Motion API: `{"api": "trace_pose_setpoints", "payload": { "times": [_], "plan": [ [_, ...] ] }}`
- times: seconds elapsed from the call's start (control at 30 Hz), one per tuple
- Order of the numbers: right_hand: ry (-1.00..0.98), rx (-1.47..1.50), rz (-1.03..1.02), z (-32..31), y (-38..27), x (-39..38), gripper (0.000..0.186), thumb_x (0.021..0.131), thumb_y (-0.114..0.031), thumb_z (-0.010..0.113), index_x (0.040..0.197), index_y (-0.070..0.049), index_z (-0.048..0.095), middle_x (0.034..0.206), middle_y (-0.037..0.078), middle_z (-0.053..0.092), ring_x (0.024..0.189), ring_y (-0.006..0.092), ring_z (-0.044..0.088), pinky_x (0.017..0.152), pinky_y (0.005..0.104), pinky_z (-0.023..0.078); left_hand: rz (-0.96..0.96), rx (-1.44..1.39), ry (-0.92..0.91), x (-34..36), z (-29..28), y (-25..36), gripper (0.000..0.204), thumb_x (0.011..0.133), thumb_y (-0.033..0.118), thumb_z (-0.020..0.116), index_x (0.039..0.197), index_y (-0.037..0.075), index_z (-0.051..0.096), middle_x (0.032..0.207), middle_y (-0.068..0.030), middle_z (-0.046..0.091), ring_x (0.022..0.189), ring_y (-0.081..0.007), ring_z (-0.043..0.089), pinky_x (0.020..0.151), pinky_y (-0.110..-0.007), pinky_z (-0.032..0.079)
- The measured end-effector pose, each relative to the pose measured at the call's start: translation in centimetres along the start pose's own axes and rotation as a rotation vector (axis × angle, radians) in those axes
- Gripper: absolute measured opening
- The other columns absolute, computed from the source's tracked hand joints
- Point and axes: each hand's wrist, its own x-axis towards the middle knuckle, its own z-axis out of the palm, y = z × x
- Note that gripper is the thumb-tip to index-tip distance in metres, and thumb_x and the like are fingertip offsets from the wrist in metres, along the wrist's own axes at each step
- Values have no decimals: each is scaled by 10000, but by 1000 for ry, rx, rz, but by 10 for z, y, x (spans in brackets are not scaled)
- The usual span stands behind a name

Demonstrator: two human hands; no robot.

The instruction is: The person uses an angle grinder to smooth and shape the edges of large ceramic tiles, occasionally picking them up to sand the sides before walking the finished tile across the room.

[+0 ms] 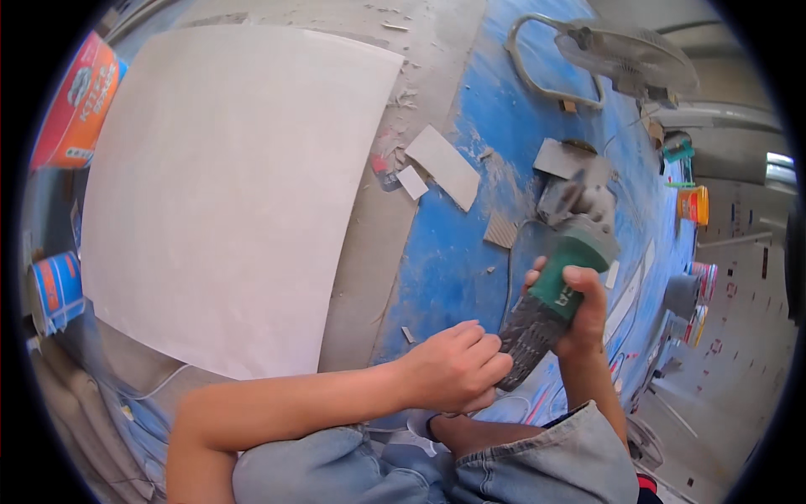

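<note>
An angle grinder point(564, 284) with a green body and a dark, dusty rear grip is in my right hand point(586, 309). The thumb of that hand lies over the green housing, and its fingers wrap round beneath. At the far end, the metal head and disc point(578, 198) point away from me and look smeared. My left hand point(457, 366) is closed with curled fingers against the rear end of the grinder; what lies inside its fingers is hidden. Beyond the disc lies a pale tile offcut point(573, 160). To the left is a large white slab point(227, 193).
Broken tile pieces point(445, 166) and dust lie on the blue floor covering point(445, 277). A fan point(630, 63) rests at the far right. Paint buckets stand at left, one orange-red point(82, 101) and one blue point(57, 290). More buckets point(693, 204) line the right side.
</note>
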Motion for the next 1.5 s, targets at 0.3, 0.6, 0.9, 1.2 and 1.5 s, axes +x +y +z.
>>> {"api": "trace_pose_setpoints", "payload": {
  "times": [0.3, 0.6, 0.9, 1.2, 1.5],
  "plan": [
    [-498, 513, -160, -108, 9, -37, 760, 780, -275, 755, 1377, -2, 371, 1131, 109, 527, 1030, 292, 600, 947, 552, 479, -677, -1357, -376, 34, 72, 41, 776, 771, 287, 791, 1331, -16, 347, 1130, -258, 575, 1093, -313, 579, 943, -395, 444],
    [497, -460, -203, -180, 62, -38, 186, 739, -226, 764, 792, -74, 670, 732, -14, 591, 653, 125, 565, 626, 296, 470, -703, -664, -483, 15, 173, 47, 619, 801, 335, 770, 1210, -21, 471, 1042, -308, 631, 988, -465, 626, 841, -522, 504],
    [755, -238, 4, -329, 139, -21, 270, 696, -189, 718, 874, 5, 657, 723, 118, 632, 565, 249, 620, 554, 391, 534, -888, -51, 84, -93, -87, -34, 266, 922, 170, 681, 1137, 19, 643, 1087, -138, 686, 1005, -248, 658, 889, -367, 515],
    [796, -469, 0, -375, 161, 0, 436, 691, -240, 735, 1074, -44, 666, 918, 83, 660, 812, 221, 623, 752, 372, 504, -1467, 345, 1320, -347, -204, 10, 347, 960, 356, 661, 888, 55, 503, 762, -9, 448, 654, -98, 436, 529, -263, 381],
    [808, -1681, -252, -345, 152, -3, 469, 858, -318, 724, 1155, 24, 605, 972, 138, 658, 875, 232, 612, 840, 369, 480, -1482, -876, 1552, -309, -100, 33, 426, 983, 302, 631, 1296, 31, 527, 1127, -104, 630, 985, -219, 617, 855, -417, 517]
  ]
}}
